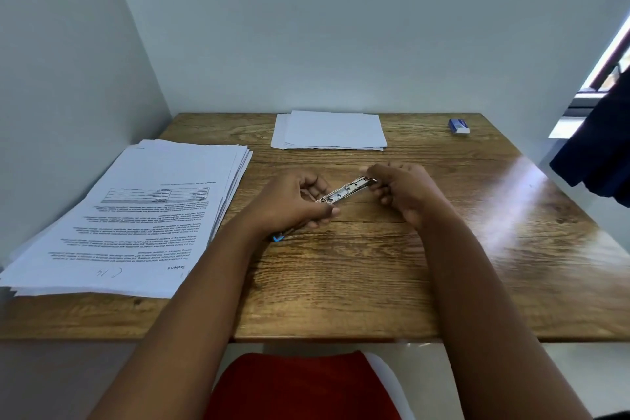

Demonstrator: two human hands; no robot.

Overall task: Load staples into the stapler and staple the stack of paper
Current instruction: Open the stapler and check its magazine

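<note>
Nearest us, left hand (296,202) and right hand (402,189) each pinch an end of the stapler (346,190), held above the table (375,266). Left: printed paper stack (136,215). Far: blank sheets (330,129), staple box (459,125).

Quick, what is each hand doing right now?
Left hand: fingers curled round the near end of the stapler.
Right hand: fingers pinch the stapler's far end.
</note>
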